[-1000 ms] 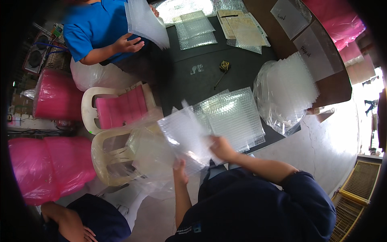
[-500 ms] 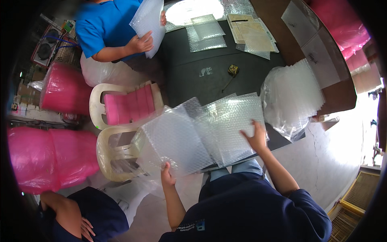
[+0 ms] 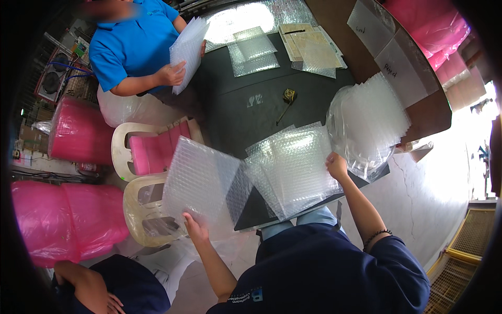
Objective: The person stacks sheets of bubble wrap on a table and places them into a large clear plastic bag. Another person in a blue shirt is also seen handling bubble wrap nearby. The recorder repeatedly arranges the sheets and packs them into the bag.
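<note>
While the left hand (image 3: 195,227) pinches a bubble-wrap sheet (image 3: 198,180) by its lower edge, thumb on top, the sheet hangs out past the table's left edge: translucent, roughly rectangular, closely dimpled. Right hand (image 3: 337,166) at the right edge of a bubble-wrap pile (image 3: 300,172), fingers curled together; cannot tell whether they grip a layer. Pile glossy, corners fanned unevenly, lying on the near part of the table. Dark coiled band (image 3: 377,239) near the right elbow.

Just right of the pile: clear, crinkled plastic bag (image 3: 366,170) around a thick stack of translucent sheets (image 3: 384,112), edges stepped.

Tabletop (image 3: 314,99) matte black, seamed. Beyond the pile, a yellow-and-black tape measure (image 3: 289,96), blade part out. Farther, smaller bubble-wrap pieces (image 3: 253,49) and tan papers (image 3: 295,42); brown upright panel (image 3: 423,118) along the right.

Left of table: cream plastic chair (image 3: 137,220), film draped over it; another behind bears a ribbed pink pad (image 3: 157,149). Bulky pink rolls (image 3: 73,220) in shiny wrap. Across, a blue-shirted co-worker (image 3: 133,47) holds more sheets (image 3: 189,49). Floor (image 3: 387,209) pale, cracked.
</note>
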{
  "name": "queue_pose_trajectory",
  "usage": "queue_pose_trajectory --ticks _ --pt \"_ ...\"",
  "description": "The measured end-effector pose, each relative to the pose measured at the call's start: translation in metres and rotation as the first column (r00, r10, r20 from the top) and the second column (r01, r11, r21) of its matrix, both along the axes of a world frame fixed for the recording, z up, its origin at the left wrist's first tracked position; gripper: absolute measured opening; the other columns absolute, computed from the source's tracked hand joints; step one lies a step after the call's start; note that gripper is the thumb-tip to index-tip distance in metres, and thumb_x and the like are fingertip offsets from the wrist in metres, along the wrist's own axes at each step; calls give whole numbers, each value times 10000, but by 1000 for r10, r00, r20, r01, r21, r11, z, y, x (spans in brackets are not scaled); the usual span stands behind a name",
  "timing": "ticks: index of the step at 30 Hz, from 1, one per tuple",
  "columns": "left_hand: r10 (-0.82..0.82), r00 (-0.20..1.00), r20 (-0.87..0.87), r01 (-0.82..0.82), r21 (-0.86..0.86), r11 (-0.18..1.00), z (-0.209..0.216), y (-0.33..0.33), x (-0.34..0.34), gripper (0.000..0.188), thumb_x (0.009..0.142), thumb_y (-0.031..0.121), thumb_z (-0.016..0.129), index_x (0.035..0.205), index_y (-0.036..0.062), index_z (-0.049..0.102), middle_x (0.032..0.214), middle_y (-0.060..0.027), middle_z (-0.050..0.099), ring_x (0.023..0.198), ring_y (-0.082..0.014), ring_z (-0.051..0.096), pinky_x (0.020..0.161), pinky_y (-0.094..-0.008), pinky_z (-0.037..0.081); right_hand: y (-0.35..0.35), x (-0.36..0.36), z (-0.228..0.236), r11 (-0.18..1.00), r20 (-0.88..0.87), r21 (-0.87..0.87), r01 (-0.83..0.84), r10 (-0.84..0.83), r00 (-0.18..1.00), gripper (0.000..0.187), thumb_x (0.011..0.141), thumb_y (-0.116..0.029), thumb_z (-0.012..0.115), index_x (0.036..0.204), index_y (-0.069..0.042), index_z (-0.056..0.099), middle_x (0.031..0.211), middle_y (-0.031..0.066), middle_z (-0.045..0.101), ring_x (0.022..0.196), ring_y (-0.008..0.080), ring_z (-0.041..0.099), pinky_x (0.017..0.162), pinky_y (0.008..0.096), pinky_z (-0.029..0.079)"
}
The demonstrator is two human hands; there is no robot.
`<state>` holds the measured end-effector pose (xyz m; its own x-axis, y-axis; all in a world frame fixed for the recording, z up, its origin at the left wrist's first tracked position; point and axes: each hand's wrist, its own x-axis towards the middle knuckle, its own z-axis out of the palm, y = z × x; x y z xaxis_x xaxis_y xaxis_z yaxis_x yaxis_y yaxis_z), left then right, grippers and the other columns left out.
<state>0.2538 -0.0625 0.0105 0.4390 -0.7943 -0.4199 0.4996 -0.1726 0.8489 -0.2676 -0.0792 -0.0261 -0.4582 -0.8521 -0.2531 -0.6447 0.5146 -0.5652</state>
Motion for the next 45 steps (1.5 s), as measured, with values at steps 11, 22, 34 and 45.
queue_pose_trajectory --ticks 11,22,34,45 --pt "-75 -41 996 925 66 374 138 -26 -223 352 796 141 590 1148 148 575 1209 -93 517 1096 -301 490 930 -442 357 -3 76 212 965 982 -117 234 148 -118 523 786 -171 641 1246 -20 442 1169 180 527 1086 231 505 815 356 467" --pt "-500 804 322 302 503 810 -64 -21 -221 973 689 494 715 1340 -52 240 1344 -221 302 1243 -300 329 1016 -389 278 -29 -26 -30 971 -154 191 -146 176 972 714 645 -105 655 1292 -19 368 1227 236 462 1115 326 483 949 372 397" --pt "-669 743 28 669 13 743 -32 -51 -244 727 587 111 819 1190 4 427 1089 -123 553 984 -225 549 874 -337 430 -26 26 -37 977 347 108 186 -212 914 1134 605 -614 706 1395 -11 159 1400 243 219 1307 343 226 1065 409 215" --pt "-830 408 380 903 -36 428 28 -43 -180 686 559 159 836 1151 25 517 1107 -86 581 1045 -217 536 920 -339 416 -13 10 45 903 802 -379 200 213 558 674 912 -546 259 1323 -21 359 1385 116 332 1308 270 249 1068 386 196"
